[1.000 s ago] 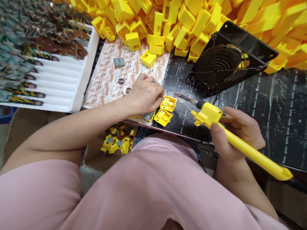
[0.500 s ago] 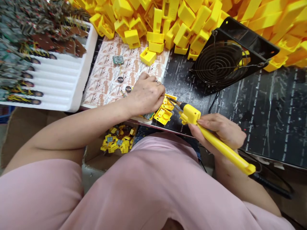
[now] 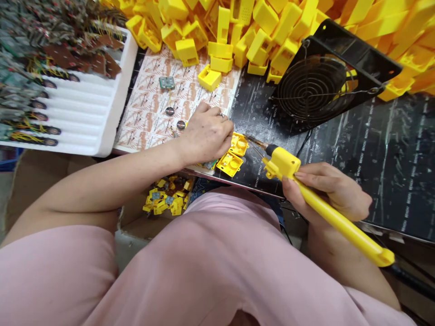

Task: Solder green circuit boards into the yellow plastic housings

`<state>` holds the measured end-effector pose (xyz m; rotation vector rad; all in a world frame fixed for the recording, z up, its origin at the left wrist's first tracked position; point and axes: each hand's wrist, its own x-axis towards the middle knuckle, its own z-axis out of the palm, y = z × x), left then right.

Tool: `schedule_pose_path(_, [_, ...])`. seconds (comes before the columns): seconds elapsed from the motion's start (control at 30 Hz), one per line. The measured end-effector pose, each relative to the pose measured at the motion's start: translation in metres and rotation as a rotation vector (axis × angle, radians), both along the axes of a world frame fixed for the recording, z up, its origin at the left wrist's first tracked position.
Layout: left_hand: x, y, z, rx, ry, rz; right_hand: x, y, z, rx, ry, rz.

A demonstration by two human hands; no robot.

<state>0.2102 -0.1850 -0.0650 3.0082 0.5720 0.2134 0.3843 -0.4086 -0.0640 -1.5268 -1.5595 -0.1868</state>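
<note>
My right hand is wrapped round the yellow handle of a soldering iron, whose metal tip points left and sits just right of two small open yellow plastic cases. My left hand lies at the left of these cases with its fingers curled down. What its fingertips hold is hidden beneath the hand. Part of a green circuit board shows under the wrist side. Two small round speakers and another green board with wires lie on the printed sheet beyond my left hand.
A black fan stands at the back right, before a heap of yellow plastic housings. At left, a white foam tray carries many wired boards. Below the table edge, a cardboard box holds yellow parts.
My right hand has drawn the soldering iron right and towards me, so its tip has moved off the upper yellow case. My left hand has stayed almost where it was.
</note>
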Motion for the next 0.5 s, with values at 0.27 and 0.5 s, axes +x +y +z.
schedule_pose_path(0.27, [-0.008,0.004,0.007,-0.050,-0.031,0.005,0.001,-0.004,-0.013,0.003,0.042,-0.099])
schedule_pose_path(0.5, [-0.009,0.010,0.010,-0.205,-0.017,-0.043,0.004,0.000,-0.008,0.038,0.145,0.083])
